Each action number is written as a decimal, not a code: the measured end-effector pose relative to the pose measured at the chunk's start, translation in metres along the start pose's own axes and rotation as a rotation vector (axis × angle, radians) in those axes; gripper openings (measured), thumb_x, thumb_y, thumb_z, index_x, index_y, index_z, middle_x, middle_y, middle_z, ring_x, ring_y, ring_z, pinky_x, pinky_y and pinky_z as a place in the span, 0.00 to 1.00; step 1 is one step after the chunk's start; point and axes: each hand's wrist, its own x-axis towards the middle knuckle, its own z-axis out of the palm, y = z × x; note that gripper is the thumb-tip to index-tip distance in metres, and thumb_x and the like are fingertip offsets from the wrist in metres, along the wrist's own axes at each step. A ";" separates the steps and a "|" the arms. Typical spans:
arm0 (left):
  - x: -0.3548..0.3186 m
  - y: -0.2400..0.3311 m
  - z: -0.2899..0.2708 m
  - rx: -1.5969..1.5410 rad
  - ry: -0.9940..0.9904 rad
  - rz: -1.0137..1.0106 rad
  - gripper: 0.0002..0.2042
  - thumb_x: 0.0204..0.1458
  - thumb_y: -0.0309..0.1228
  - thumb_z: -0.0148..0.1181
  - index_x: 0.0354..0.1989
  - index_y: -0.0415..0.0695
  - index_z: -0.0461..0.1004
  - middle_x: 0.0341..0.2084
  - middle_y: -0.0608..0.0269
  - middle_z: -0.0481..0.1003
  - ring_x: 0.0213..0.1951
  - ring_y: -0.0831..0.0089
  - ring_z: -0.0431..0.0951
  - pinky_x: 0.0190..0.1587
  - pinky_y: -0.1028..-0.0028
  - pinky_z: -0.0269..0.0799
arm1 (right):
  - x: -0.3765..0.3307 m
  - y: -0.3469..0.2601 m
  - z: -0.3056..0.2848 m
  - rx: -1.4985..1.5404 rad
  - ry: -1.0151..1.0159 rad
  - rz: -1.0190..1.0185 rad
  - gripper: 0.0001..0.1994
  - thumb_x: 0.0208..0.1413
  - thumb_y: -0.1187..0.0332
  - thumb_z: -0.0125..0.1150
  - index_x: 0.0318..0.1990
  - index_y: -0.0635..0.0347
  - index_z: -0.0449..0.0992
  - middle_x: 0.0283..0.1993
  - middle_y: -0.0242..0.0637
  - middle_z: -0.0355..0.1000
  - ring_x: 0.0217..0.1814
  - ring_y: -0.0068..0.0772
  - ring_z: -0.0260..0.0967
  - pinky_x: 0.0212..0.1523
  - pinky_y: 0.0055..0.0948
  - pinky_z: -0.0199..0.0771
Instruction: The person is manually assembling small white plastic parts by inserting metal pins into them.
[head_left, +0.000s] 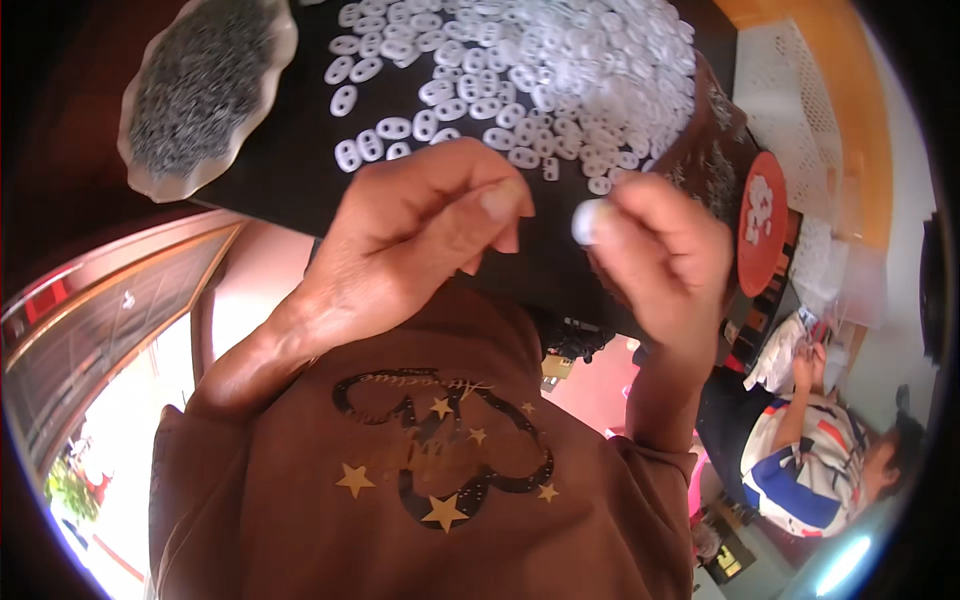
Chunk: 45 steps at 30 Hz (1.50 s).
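Note:
Over the near edge of the dark table, my left hand (425,235) is closed, its thumb pressed against the bent index finger. Whatever may be between those fingers is hidden. A short gap to the right, my right hand (665,255) is closed too, somewhat blurred, pinching a small white plastic piece (587,222) at its fingertips. Just beyond both hands lies a large spread of white oval plastic pieces (560,70), many with two holes. Several loose ones sit close to my left knuckles.
A scalloped pale dish (128,150) full of tiny dark grey parts (205,85) stands at the far left. To the right are a brown sheet or bag (705,130) and a red plate (763,265) with white pieces. Another person (820,455) sits at the right.

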 end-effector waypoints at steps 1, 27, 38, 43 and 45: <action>-0.001 -0.005 -0.001 -0.022 0.041 0.083 0.11 0.67 0.34 0.52 0.41 0.38 0.76 0.28 0.68 0.74 0.27 0.84 0.69 0.31 0.81 0.66 | -0.007 0.004 -0.015 -0.010 0.091 0.045 0.09 0.61 0.71 0.62 0.29 0.63 0.74 0.22 0.24 0.66 0.23 0.14 0.56 0.24 0.19 0.55; -0.023 -0.034 -0.088 0.958 0.416 0.606 0.14 0.44 0.11 0.52 0.41 0.34 0.76 0.40 0.50 0.76 0.39 0.56 0.76 0.42 0.66 0.73 | 0.070 0.014 0.040 -0.616 -0.131 -0.390 0.10 0.56 0.78 0.60 0.45 0.61 0.75 0.38 0.42 0.68 0.32 0.47 0.71 0.32 0.40 0.70; -0.025 -0.043 -0.097 0.940 0.339 0.611 0.16 0.43 0.11 0.48 0.40 0.35 0.76 0.47 0.51 0.76 0.48 0.53 0.74 0.50 0.61 0.72 | 0.090 0.017 0.068 -0.759 -0.109 -0.371 0.12 0.53 0.77 0.61 0.46 0.58 0.76 0.40 0.37 0.70 0.37 0.46 0.74 0.35 0.41 0.73; -0.021 -0.045 -0.097 0.950 0.334 0.626 0.17 0.40 0.11 0.49 0.40 0.35 0.76 0.47 0.51 0.76 0.47 0.52 0.74 0.49 0.60 0.72 | 0.103 0.017 0.070 -0.737 -0.111 -0.432 0.11 0.53 0.76 0.62 0.44 0.58 0.77 0.38 0.37 0.69 0.36 0.46 0.73 0.34 0.41 0.73; -0.021 -0.045 -0.096 0.954 0.339 0.625 0.17 0.39 0.11 0.49 0.39 0.35 0.76 0.47 0.51 0.76 0.47 0.52 0.74 0.49 0.60 0.72 | 0.109 0.015 0.071 -0.814 -0.187 -0.448 0.10 0.53 0.75 0.62 0.43 0.57 0.76 0.37 0.37 0.69 0.35 0.47 0.73 0.34 0.42 0.73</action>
